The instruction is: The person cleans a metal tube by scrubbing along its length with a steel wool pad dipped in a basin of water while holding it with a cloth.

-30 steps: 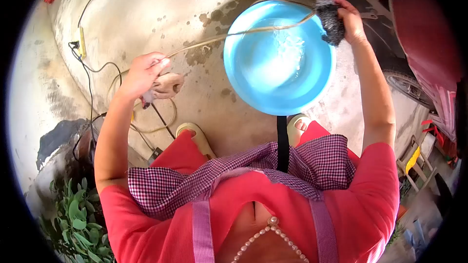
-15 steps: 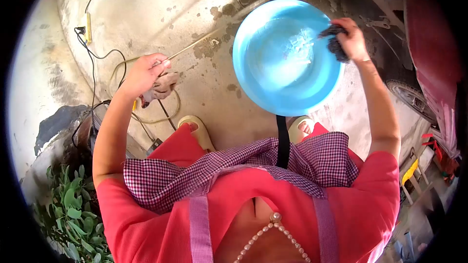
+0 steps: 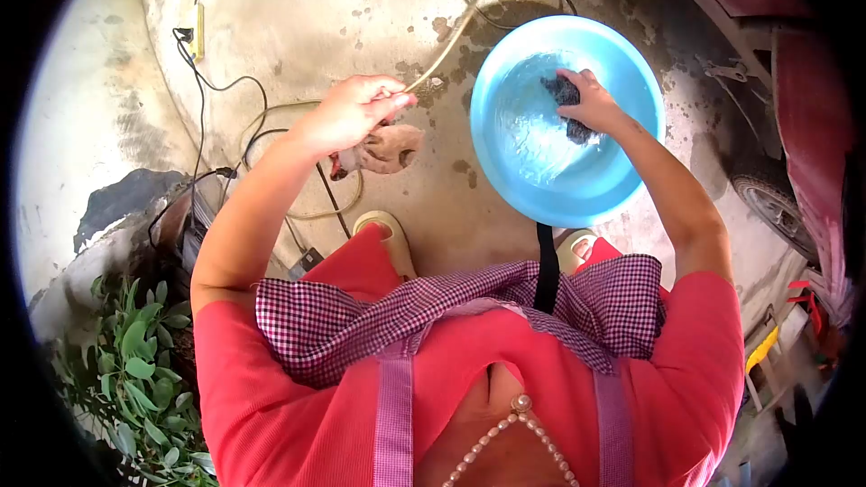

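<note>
My left hand (image 3: 356, 113) is closed, pinching a thin yellowish hose (image 3: 457, 36) that runs up and away from my fingers. Below the same hand hangs a crumpled beige-pink cloth-like thing (image 3: 394, 150) with a dark red part; its exact kind I cannot make out. A wide light-blue basin (image 3: 501, 167) stands on the floor, with clear, rippling water in it. Inside the basin, my right hand (image 3: 595, 106) is closed on a dark grey crumpled cloth (image 3: 575, 117).
Black cables (image 3: 200, 95) and loops of hose lie on the stained concrete floor (image 3: 298, 45), by a yellow power strip (image 3: 198, 32). A leafy plant (image 3: 144, 379) grows at lower left. On the right stands a red vehicle (image 3: 816, 153) with a wheel (image 3: 771, 194).
My right hand has moved left from the basin's right rim to inside it with the dark cloth. My left hand has shifted right, the hose and beige-pink thing moving with it.
</note>
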Action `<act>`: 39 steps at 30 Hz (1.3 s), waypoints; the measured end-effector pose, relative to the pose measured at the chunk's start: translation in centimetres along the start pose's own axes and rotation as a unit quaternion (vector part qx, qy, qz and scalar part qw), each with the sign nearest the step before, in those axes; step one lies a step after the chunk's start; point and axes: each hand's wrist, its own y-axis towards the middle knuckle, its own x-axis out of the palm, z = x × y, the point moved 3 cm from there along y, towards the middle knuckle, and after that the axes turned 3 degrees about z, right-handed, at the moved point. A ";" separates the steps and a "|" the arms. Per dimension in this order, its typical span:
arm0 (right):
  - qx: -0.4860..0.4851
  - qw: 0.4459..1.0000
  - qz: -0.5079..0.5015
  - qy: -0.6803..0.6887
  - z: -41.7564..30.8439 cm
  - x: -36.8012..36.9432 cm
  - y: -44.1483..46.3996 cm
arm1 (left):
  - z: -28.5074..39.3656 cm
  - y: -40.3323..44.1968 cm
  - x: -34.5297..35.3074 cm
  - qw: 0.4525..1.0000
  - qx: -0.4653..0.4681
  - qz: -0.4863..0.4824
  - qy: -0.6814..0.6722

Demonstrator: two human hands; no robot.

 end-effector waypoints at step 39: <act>-0.262 0.934 0.183 0.157 -9.0 -8.6 -5.6 | 4.5 6.0 6.2 0.983 -0.037 -0.025 -0.177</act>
